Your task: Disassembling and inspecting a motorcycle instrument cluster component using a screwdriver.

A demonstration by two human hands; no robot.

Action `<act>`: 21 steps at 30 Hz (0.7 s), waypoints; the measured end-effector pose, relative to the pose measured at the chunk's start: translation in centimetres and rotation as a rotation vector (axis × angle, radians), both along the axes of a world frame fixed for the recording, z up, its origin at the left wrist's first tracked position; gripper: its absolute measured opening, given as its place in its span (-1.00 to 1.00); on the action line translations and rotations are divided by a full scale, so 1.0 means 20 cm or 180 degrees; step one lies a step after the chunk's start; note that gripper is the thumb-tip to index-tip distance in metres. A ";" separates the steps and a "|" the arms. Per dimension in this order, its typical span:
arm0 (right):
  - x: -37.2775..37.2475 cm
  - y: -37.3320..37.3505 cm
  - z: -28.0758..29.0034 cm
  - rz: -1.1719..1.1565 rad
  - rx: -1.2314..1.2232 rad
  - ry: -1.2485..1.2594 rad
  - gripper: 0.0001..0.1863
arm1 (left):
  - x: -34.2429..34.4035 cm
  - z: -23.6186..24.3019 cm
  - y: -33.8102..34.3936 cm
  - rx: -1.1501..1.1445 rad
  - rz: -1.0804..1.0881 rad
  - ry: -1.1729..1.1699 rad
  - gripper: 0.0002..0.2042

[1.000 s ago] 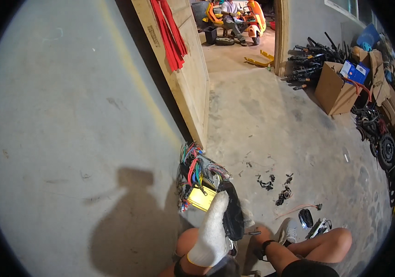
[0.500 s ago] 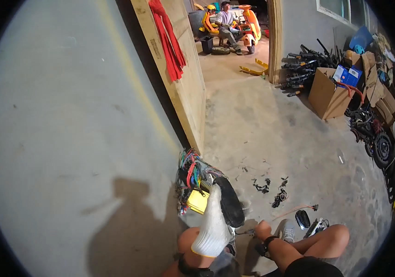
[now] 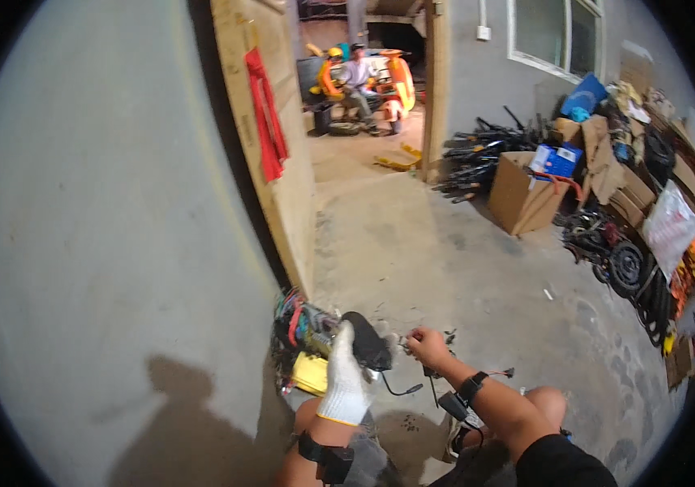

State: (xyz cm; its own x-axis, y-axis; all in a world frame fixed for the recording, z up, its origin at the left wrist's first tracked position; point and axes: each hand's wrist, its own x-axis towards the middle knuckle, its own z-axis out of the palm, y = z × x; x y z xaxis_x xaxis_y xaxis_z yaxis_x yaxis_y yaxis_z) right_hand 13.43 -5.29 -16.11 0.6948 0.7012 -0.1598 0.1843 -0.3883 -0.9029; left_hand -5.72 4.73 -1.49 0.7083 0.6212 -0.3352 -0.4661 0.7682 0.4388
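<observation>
While the black part [image 3: 366, 341] is sitting low in the middle of the view, above the person's knees, the gloved left hand [image 3: 345, 377] is wrapping around it from the near side, fingers closed on its body. The bare right hand [image 3: 426, 344] is pinching something small at the part's right end, perhaps a wire or screw; it is too small to tell. A thin black cable [image 3: 400, 390] is hanging from beneath. Just left, a tangle of coloured wires [image 3: 299, 325] and a yellow piece [image 3: 311, 373] are lying against the wall [image 3: 120, 243]. Judging from the grip, the small piece could be slipping loose and dropping among the scraps on the floor [image 3: 461, 268], or the cable could be snagging. Far right, boxes [image 3: 522, 191] and tyres [image 3: 625, 268] are piling up.
</observation>
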 end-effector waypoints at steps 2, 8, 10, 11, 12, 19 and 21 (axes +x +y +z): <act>-0.03 -0.01 0.31 0.0035 0.0237 0.0005 -0.76 | 0.02 0.00 0.01 -0.0134 -0.0273 -0.0087 -0.54; -0.15 -0.21 0.84 0.0120 0.0614 0.0666 -0.77 | 0.05 0.04 -0.03 -0.0240 -0.0381 -0.0032 -0.54; -0.23 -0.23 0.88 0.0234 0.0881 0.0711 -0.74 | 0.03 0.01 -0.03 0.0011 -0.0390 -0.0016 -0.56; -0.26 -0.25 0.92 0.0279 0.0897 0.0698 -0.74 | 0.03 0.05 -0.05 -0.0044 -0.0495 -0.0025 -0.58; -0.29 -0.24 0.95 0.0400 0.0909 0.0697 -0.74 | 0.02 0.05 -0.05 0.0050 -0.0473 -0.0027 -0.58; -0.30 -0.23 0.95 0.0659 0.0740 0.0543 -0.75 | 0.05 0.14 -0.05 -0.0142 -0.0732 0.0291 -0.56; -0.31 -0.23 0.98 0.0648 0.0811 0.0501 -0.75 | 0.03 0.12 -0.02 0.0119 -0.0668 0.0282 -0.55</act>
State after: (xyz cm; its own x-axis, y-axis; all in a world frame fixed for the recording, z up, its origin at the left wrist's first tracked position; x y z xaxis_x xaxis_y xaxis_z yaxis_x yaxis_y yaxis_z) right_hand 7.24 -9.83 3.45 0.5175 0.8538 -0.0560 0.0856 -0.1168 -0.9895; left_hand -5.02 4.33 0.91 0.7920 0.4766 -0.3815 -0.2562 0.8267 0.5008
